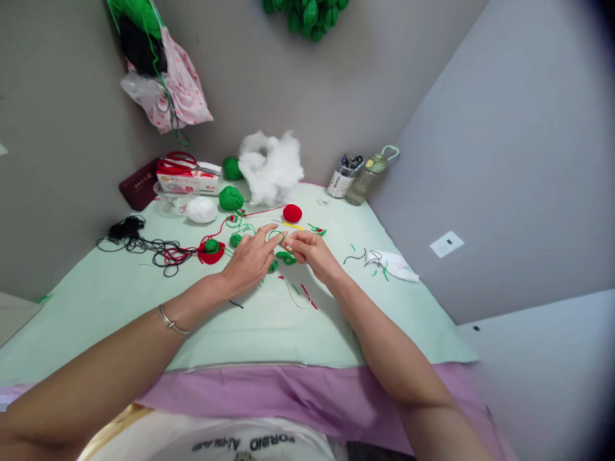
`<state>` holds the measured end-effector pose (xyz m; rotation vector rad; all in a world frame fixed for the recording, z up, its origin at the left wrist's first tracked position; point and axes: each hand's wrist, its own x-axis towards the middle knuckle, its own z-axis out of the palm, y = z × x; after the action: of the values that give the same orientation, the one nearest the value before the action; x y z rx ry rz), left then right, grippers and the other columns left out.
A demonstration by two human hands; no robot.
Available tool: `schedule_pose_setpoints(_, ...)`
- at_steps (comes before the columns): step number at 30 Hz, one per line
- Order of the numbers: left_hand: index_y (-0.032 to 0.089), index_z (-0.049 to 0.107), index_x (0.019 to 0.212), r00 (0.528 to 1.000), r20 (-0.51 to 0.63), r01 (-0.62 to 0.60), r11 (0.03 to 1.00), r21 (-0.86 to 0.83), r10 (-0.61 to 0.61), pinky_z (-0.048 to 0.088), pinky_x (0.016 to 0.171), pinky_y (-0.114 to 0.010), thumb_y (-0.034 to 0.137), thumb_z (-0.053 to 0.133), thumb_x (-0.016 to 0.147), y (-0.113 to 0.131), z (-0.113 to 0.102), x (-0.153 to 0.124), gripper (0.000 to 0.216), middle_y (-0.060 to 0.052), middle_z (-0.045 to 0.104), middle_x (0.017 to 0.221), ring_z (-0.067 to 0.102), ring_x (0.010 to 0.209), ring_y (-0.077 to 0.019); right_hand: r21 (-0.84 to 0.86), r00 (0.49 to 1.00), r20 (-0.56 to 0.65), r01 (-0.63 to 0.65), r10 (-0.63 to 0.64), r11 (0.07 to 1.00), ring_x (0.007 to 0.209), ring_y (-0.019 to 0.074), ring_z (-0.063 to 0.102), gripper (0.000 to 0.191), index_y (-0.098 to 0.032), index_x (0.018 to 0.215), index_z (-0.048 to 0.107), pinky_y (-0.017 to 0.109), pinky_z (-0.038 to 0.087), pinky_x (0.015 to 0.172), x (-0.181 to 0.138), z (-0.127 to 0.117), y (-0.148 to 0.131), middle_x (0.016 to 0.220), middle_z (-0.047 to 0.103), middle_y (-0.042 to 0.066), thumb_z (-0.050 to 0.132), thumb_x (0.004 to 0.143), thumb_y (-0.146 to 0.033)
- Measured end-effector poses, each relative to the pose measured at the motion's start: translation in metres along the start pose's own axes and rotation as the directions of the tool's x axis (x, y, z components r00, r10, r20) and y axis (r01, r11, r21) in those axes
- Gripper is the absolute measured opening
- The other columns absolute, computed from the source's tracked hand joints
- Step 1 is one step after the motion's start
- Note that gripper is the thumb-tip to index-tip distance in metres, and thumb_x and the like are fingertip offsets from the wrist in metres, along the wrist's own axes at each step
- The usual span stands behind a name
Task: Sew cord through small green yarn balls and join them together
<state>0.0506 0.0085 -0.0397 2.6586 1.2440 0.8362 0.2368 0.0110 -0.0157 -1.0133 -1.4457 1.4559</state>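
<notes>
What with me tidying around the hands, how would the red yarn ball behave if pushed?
The red yarn ball would probably roll, being round. The red strand running left from it may trail or unwind. Being wound yarn, the ball should feel light and give when squeezed.

From here I read "FORBID AHEAD" upside down on the white shirt (216,430); words on the box (207,181) look too tiny.

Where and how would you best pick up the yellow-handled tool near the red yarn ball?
Probably by its yellow handle, pinched from above on the near side: it's slim and lies flat, the red yarn ball just behind.
</notes>
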Motion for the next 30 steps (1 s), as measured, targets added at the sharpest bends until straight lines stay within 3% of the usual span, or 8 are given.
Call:
schedule_pose_setpoints(13,0.018,0.058,0.132,0.999,0.041,0.002,1.0,-0.014,-0.001,0.042,0.093,-0.047,0.012,0.028,0.096,0.001,-0.005,0.001,0.047,-0.018,0.04,0.155,0.057,0.119,-0.0297,0.067,0.998,-0.005,-0.069,0.069,0.995,0.043,0.0049,0.022,0.033,-0.016,0.074,0.062,0.024,0.014,0.048,0.002,-0.002,0.002,0.044,0.035,-0.01,0.075,0.073,-0.046)
schedule_pose_setpoints(18,0.022,0.067,0.123,0.997,-0.011,0.072,0.977,-0.203,-0.076,0.04,0.101,-0.048,0.018,0.034,0.096,0.001,-0.016,0.004,0.042,-0.011,0.046,0.152,0.054,0.126,-0.0292,-0.019,0.998,-0.02,0.06,-0.06,0.998,0.047,0.0057,0.029,0.03,-0.015,0.078,0.065,0.024,0.02,0.05,0.0,0.003,0.001,0.048,0.04,-0.008,0.071,0.079,-0.044)
schedule_pose_setpoints(21,0.022,0.074,0.108,0.97,-0.028,0.2,0.857,-0.475,-0.242,0.045,0.094,-0.042,0.029,0.047,0.093,-0.002,-0.019,0.007,0.032,-0.009,0.057,0.141,0.062,0.108,-0.025,-0.089,0.99,-0.073,0.111,-0.118,0.99,0.049,0.0065,0.033,0.027,-0.015,0.08,0.066,0.024,0.024,0.051,-0.002,0.006,-0.001,0.05,0.043,-0.007,0.068,0.082,-0.042)
schedule_pose_setpoints(25,0.019,0.074,0.09,0.9,0.081,0.337,0.567,-0.752,-0.428,0.048,0.078,-0.037,0.043,0.067,0.079,-0.007,-0.016,0.011,0.027,-0.009,0.066,0.126,0.061,0.078,-0.0183,-0.205,0.983,-0.103,0.128,-0.152,0.97,0.05,0.0075,0.036,0.027,-0.015,0.078,0.065,0.024,0.028,0.051,-0.006,0.011,-0.003,0.051,0.045,-0.007,0.065,0.084,-0.041)
schedule_pose_setpoints(27,0.019,0.072,0.086,0.873,0.125,0.354,0.437,-0.826,-0.471,0.047,0.078,-0.035,0.044,0.074,0.073,-0.007,-0.013,0.013,0.029,-0.008,0.068,0.121,0.061,0.081,-0.0188,-0.26,0.983,-0.101,0.126,-0.156,0.957,0.05,0.0079,0.037,0.027,-0.016,0.078,0.065,0.024,0.028,0.051,-0.007,0.014,-0.003,0.051,0.044,-0.007,0.064,0.084,-0.042)
schedule_pose_setpoints(30,0.019,0.072,0.083,0.852,0.166,0.361,0.328,-0.873,-0.496,0.045,0.083,-0.035,0.044,0.079,0.068,-0.004,-0.011,0.013,0.03,-0.008,0.069,0.12,0.062,0.093,-0.0215,-0.338,0.979,-0.106,0.13,-0.175,0.932,0.051,0.0082,0.036,0.026,-0.016,0.079,0.064,0.025,0.028,0.051,-0.008,0.017,0.0,0.053,0.044,-0.006,0.062,0.086,-0.041)
